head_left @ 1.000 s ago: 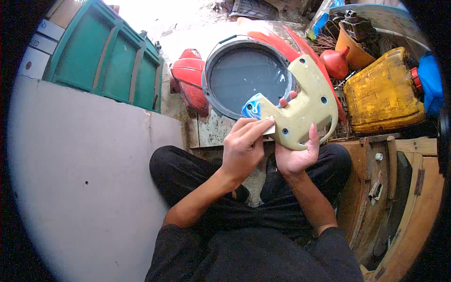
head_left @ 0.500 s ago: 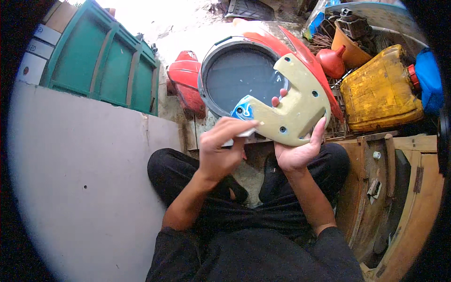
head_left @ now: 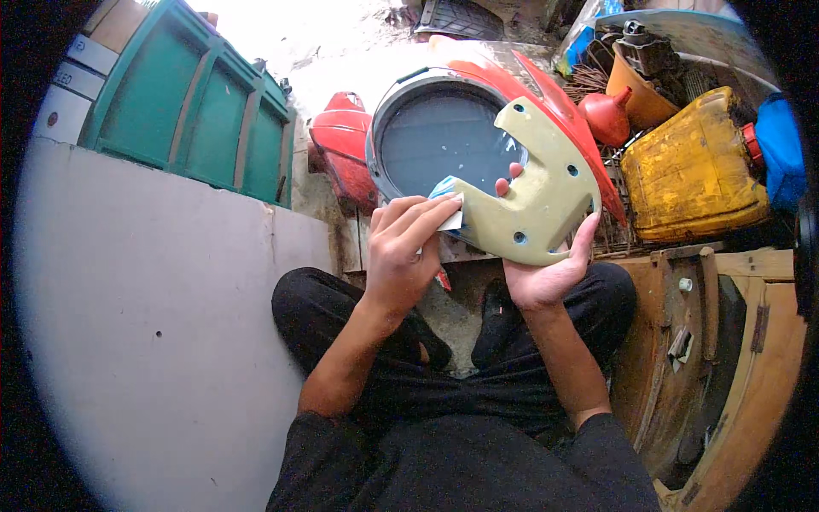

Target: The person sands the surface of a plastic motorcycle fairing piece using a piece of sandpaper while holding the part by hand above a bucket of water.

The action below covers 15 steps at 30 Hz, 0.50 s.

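Observation:
My right hand (head_left: pixel 546 280) holds a curved, pale khaki motorcycle body panel (head_left: pixel 550 192) from below, its thumb along the near right edge. Two or so of its fingertips show through the panel's inner cut-out. A folded white sheet (head_left: pixel 452 220) is pinched under the fingers of my left hand (head_left: pixel 403 252). These fingers press it on the panel's left end, where a blue and white patch (head_left: pixel 440 188) is partly covered. Which grade or kind of sheet it is cannot be made out. Behind the panel stands a dark bucket (head_left: pixel 376 162) of greyish water, partly hidden by it.
Left of the bucket lies a red body part (head_left: pixel 343 141); a longer red panel (head_left: pixel 563 107) lies behind to the right. A yellow jerrycan (head_left: pixel 682 166), a red funnel (head_left: pixel 607 118) and wooden furniture (head_left: pixel 768 341) line the right. A pale board (head_left: pixel 162 290) and green cabinet (head_left: pixel 162 94) flank the left.
My left hand has moved slightly up, and its fingers now lie flatter over the blue and white patch with the white sheet. My right hand keeps its hold on the panel.

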{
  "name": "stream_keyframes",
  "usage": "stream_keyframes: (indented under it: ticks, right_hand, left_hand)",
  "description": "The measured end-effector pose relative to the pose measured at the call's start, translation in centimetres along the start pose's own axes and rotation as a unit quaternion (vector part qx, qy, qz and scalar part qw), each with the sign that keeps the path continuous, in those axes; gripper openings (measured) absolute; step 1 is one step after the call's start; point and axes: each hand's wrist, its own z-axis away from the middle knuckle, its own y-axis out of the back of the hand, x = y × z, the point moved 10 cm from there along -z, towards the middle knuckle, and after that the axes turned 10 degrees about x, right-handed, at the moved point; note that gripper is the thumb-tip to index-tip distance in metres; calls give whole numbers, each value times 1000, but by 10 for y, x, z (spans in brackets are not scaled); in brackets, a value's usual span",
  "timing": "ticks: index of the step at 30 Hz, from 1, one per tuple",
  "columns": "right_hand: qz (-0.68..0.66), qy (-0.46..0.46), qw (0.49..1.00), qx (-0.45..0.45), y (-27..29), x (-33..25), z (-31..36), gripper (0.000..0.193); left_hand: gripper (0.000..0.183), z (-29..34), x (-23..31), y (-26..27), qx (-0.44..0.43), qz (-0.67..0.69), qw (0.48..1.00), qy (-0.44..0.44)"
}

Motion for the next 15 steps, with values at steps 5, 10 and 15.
stream_keyframes:
  ticks: [5,10,15]
  right_hand:
    - [11,24,999,29,3,-4,-3,77]
    - [12,34,999,35,7,-14,-9,77]
    - [5,27,999,21,-1,-10,-3,76]
  left_hand:
    - [41,7,11,-13,-39,-30,996,-78]
    - [40,10,24,-15,-89,32,992,-87]
    - [34,0,-3,3,41,53,997,36]
